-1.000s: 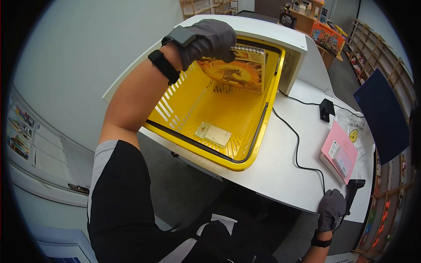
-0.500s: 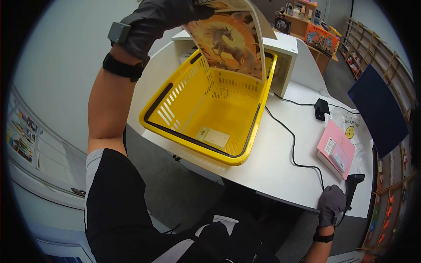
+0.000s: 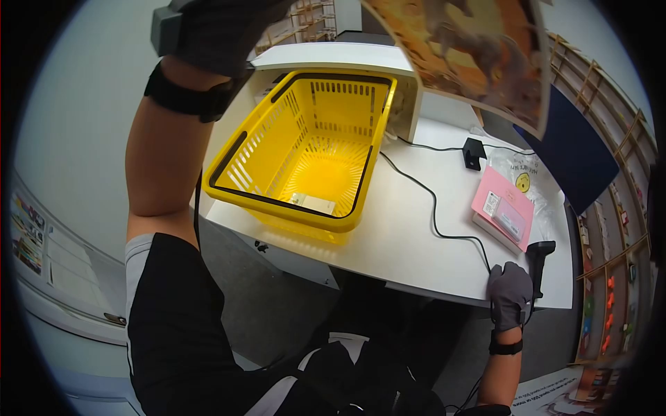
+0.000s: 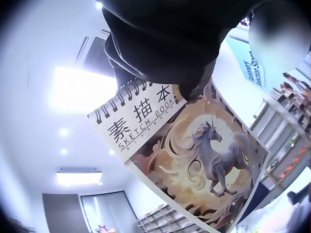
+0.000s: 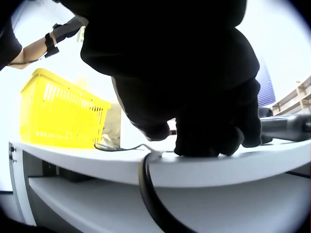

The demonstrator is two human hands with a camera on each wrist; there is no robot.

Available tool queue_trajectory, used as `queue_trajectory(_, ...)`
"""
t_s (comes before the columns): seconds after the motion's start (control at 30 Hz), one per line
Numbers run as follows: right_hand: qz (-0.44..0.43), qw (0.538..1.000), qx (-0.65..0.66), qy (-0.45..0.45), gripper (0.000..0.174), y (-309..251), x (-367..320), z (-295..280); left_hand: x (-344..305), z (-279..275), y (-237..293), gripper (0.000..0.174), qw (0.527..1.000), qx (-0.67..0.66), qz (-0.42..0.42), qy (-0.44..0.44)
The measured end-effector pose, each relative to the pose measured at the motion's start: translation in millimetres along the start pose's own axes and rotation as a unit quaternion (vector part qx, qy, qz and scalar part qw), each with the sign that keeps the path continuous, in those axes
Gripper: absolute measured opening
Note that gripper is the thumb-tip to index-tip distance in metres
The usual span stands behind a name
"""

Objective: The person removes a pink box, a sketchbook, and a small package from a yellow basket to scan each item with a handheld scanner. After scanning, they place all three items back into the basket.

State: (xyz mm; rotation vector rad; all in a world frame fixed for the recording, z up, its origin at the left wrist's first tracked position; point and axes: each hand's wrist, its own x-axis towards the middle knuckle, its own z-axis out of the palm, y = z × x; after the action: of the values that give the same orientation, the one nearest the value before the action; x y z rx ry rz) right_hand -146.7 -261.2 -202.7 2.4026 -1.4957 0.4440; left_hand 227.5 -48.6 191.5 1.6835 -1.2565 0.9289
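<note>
Gripping a cropped sketch book (image 3: 479, 59) is the left hand (image 3: 218, 35); can't tell if the right hand (image 3: 511, 291) grips

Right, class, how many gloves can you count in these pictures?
2. One glove is on the left hand, which holds up the unicorn sketchbook; the other glove is on the right hand, resting at the desk's edge beside the barcode scanner. No others show.

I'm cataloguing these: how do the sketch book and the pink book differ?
The sketch book shows a unicorn; the pink book is mostly plain. The sketch book is up in the left hand; the pink book lies on the table under a small pack. Both are rectangular.
</note>
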Motion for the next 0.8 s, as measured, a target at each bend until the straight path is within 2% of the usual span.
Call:
queue_trajectory(0.07, -0.005, 1.000, 0.012, 0.000, 0.033, 5, 2, -14, 0, 8, 13, 0.045, 0.991, -0.089, 0.061, -0.081)
queue_trajectory(0.17, 0.039, 0.963, 0.257, -0.076, 0.034, 34, 5, -35, -8, 32, 37, 0.046, 0.972, -0.174, 0.095, -0.128)
queue_trajectory(0.2, 0.059, 0.964, 0.248, -0.075, 0.034, 42, 4, -50, -13, 41, 46, 0.047, 0.957, -0.219, 0.115, -0.151)
queue_trajectory(0.23, 0.115, 0.903, 0.404, -0.089, 0.034, 50, 4, -68, -17, 48, 54, 0.047, 0.950, -0.242, 0.124, -0.155)
queue_trajectory(0.27, 0.166, 0.815, 0.548, -0.089, 0.034, 62, 0, -83, -21, 54, 61, 0.047, 0.935, -0.260, 0.123, -0.206)
queue_trajectory(0.3, 0.187, 0.818, 0.539, -0.075, 0.034, 79, -10, -92, -27, 59, 68, 0.048, 0.918, -0.274, 0.124, -0.257)
queue_trajectory(0.33, 0.121, 0.841, 0.528, 0.004, 0.038, 97, -19, -101, -31, 65, 73, 0.049, 0.901, -0.283, 0.124, -0.306)
queue_trajectory(0.37, 0.050, 0.855, 0.509, 0.079, 0.044, 109, -25, -110, -37, 75, 78, 0.049, 0.895, -0.298, 0.132, -0.305)
queue_trajectory(0.4, 0.057, 0.860, 0.500, 0.087, 0.044, 109, -27, -123, -47, 88, 80, 0.046, 0.878, -0.305, 0.146, -0.338)
queue_trajectory(0.47, 0.092, 0.760, 0.623, 0.159, 0.051, 90, -26, -154, -62, 111, 85, 0.043, 0.843, -0.314, 0.174, -0.400)
queue_trajectory(0.5, 0.109, 0.698, 0.682, 0.192, 0.055, 84, -28, -163, -67, 125, 92, 0.043, 0.839, -0.319, 0.180, -0.403)
queue_trajectory(0.53, 0.115, 0.702, 0.674, 0.200, 0.055, 74, -36, -180, -71, 133, 95, 0.045, 0.806, -0.318, 0.181, -0.465)
queue_trajectory(0.6, 0.062, 0.739, 0.670, 0.036, 0.048, 60, -50, -208, -73, 152, 111, 0.049, 0.728, -0.303, 0.180, -0.589)
queue_trajectory(0.63, 0.028, 0.747, 0.662, -0.052, 0.045, 59, -53, -218, -69, 152, 117, 0.049, 0.726, -0.304, 0.182, -0.589)
queue_trajectory(0.67, 0.031, 0.746, 0.663, -0.058, 0.045, 64, -50, -201, -71, 164, 115, 0.050, 0.711, -0.308, 0.148, -0.614)
queue_trajectory(0.73, 0.001, 0.787, 0.608, -0.109, 0.040, 101, -39, -183, -51, 169, 146, 0.052, 0.683, -0.299, 0.075, -0.662)
queue_trajectory(0.77, -0.002, 0.784, 0.611, -0.113, 0.040, 115, -36, -188, -43, 164, 164, 0.052, 0.684, -0.296, 0.071, -0.663)
queue_trajectory(0.8, 0.034, 0.765, 0.615, -0.187, 0.043, 118, -26, -193, -36, 161, 174, 0.052, 0.687, -0.261, 0.063, -0.675)
